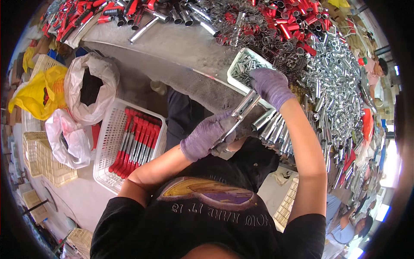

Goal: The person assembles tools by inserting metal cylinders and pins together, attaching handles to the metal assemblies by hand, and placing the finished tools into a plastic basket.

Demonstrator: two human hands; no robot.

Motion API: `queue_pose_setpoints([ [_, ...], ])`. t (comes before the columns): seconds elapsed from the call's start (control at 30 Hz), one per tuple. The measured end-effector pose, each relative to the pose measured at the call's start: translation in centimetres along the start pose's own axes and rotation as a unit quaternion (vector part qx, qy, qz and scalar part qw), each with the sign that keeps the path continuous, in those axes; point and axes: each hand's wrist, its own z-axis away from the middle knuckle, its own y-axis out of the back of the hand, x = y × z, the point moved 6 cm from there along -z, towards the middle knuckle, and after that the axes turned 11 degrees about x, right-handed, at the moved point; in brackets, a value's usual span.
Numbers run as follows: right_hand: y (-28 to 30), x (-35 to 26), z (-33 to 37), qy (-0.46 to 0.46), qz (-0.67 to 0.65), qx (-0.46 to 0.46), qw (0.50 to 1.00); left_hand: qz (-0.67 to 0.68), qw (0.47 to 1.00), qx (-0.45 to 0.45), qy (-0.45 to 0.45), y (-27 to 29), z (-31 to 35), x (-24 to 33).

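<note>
My left hand (210, 131), in a purple glove, is closed round a shiny metal tube part (246, 105) with a thin metal rod or lever along it. The part slants up toward the white tray (230, 74). Inside that tray lie many small metal pins (246, 64). My right hand (271, 84), gloved in the same purple, reaches over the tray's right side with its fingertips down among the pins. Whether its fingers have closed on a pin is hidden. Several long metal tubes (272, 127) lie just below my right wrist.
Coil springs (276, 54), red tubes (293, 28) and silver tubes (336, 69) are heaped on the table. Red-handled tools (73, 19) lie at the far left. A white basket (103, 151) of red-and-silver tools (138, 142) stands left, near white bags (79, 113). Other people (353, 228) are at right.
</note>
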Motion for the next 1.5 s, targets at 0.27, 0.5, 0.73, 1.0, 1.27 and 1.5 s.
queue_pose_setpoints([
  [0.27,0.2,0.3,-0.2,0.059,-0.047,0.018,0.997,0.025,1.000,0.014,-0.002,1.5,-0.3,0.0],
  [0.5,7.2,-0.3,5.6,0.046,-0.216,0.268,0.938,-0.030,0.998,0.052,0.004,2.0,-0.2,0.3],
  [0.73,6.3,-3.4,10.4,-0.030,-0.424,0.186,0.886,-0.027,0.999,0.046,-0.010,1.6,-0.6,-0.3],
  [1.0,6.2,-6.8,11.4,0.094,-0.117,0.292,0.944,-0.032,0.999,0.028,-0.008,0.9,0.0,-0.3],
  [1.27,4.9,-7.3,12.5,0.071,-0.129,0.264,0.953,-0.098,0.988,0.075,-0.090,0.6,0.3,-1.2],
  [1.5,2.2,-7.3,12.9,0.049,-0.071,0.296,0.951,-0.053,0.996,0.053,-0.054,0.2,-0.2,-2.4],
])
